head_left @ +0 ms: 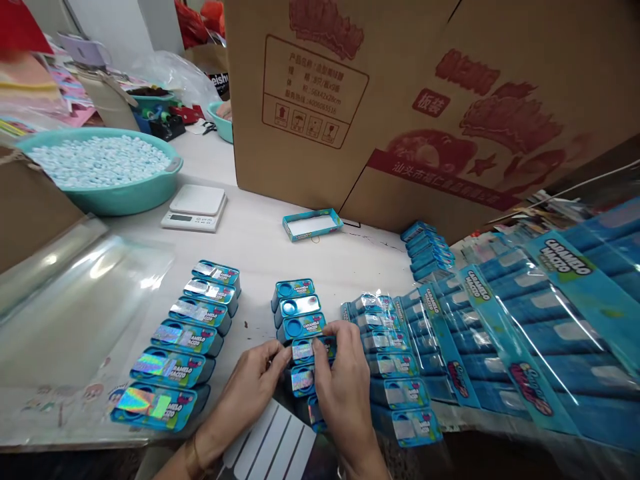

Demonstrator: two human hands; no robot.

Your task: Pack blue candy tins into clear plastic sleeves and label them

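Note:
A middle column of blue candy tins (301, 307) lettered "CARAMELO MACIZO" lies in front of me. One candy tin in that column, with a shiny sticker (301, 351) across its top, is between my hands. My left hand (255, 377) pinches at its left end with thumb and forefinger. From the right, my right hand (346, 377) grips it, thumb on the top and fingers at the far side. The nearer tins are partly covered by my right hand. Below my wrists lies a sheet of pale sticker strips (277, 443).
Rows of stickered tins (173, 367) stand at left and in trays (397, 365) at right, beside filled, wrapped trays (543, 320). Behind are a small carton tray (314, 233), a scale (195, 208), a basin of candies (125, 193) and a large cardboard box (320, 160).

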